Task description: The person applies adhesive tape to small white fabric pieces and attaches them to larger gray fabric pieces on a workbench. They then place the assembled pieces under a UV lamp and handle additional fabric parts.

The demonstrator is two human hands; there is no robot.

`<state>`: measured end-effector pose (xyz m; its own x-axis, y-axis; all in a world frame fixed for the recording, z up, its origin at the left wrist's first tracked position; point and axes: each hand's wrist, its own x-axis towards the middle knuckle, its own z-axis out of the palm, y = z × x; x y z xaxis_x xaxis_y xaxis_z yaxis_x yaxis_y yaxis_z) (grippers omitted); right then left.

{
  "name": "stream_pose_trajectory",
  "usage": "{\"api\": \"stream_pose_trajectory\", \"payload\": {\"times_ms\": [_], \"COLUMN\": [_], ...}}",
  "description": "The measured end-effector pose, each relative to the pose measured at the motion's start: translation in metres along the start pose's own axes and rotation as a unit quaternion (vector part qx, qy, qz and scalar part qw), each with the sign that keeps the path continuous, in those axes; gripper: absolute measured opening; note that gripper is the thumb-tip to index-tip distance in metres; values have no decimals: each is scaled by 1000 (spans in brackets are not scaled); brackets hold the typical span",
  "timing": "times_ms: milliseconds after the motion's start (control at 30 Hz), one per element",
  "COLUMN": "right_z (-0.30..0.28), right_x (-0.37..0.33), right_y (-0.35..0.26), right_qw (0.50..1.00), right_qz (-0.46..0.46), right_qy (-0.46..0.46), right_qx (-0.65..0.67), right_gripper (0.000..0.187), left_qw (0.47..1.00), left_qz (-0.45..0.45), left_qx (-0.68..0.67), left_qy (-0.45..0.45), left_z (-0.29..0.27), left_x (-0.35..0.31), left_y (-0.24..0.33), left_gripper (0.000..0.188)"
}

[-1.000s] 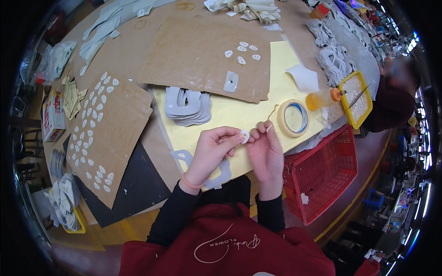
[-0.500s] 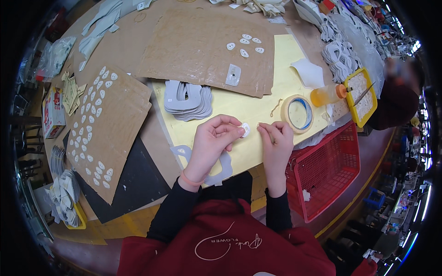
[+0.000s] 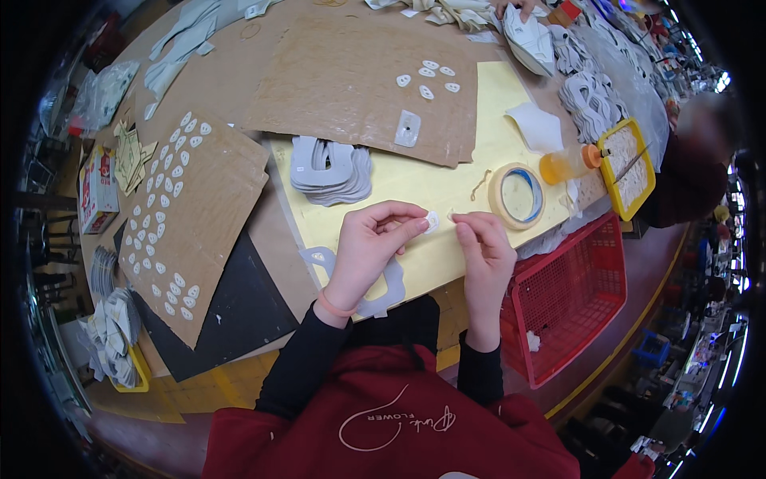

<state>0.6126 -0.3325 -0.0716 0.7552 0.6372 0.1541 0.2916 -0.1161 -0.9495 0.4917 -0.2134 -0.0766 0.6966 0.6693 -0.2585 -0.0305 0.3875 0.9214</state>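
Over the yellow sheet (image 3: pixel 415 259), my left hand (image 3: pixel 369 243) pinches a small white, rounded patch (image 3: pixel 432 222) between thumb and fingertips. Close to its right, the fingers of my right hand (image 3: pixel 485 249) are closed in a pinch at a tiny pale bit (image 3: pixel 452 214), too small to name. The patch and the right fingertips are a short gap apart. Beneath my left wrist lies a grey, curved cut-out piece (image 3: pixel 392 289), partly covered by the hand. A stack of grey cut-out pieces (image 3: pixel 331 177) sits just beyond it.
Brown boards at left (image 3: pixel 199 215) and back (image 3: pixel 343 80) carry several white patches. At right are a tape roll (image 3: pixel 500 209), an orange-capped bottle (image 3: pixel 564 166), a yellow tray (image 3: pixel 648 185) and a red basket (image 3: pixel 568 263). Another person's hand (image 3: pixel 523 8) touches grey pieces (image 3: pixel 528 41) at the back.
My right hand has turned slightly, its fingers straighter beside the patch. My left hand keeps the patch, now slightly farther right. Another person's hand has appeared at the back right.
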Motion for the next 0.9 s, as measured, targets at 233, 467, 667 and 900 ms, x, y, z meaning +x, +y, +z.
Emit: {"api": "stream_pose_trajectory", "payload": {"times_ms": [233,467,667,900], "right_z": [7,9,12,3], "right_x": [3,-1,-1,-1], "right_y": [-5,-2,-7,8], "right_qw": [975,981,993,978], "right_qz": [128,109,74,-50], "right_qy": [-84,-52,-45,-68], "right_qx": [161,149,78,-188], "right_gripper": [9,14,12,9], "left_qw": [999,998,992,976], "left_qz": [19,16,83,181], "left_qx": [49,63,91,81], "left_qy": [-8,-12,-3,94], "left_z": [1,3,4,-24], "left_x": [-1,-4,-4,-27], "left_y": [-3,2,-3,-1], "left_gripper": [11,14,13,15]}}
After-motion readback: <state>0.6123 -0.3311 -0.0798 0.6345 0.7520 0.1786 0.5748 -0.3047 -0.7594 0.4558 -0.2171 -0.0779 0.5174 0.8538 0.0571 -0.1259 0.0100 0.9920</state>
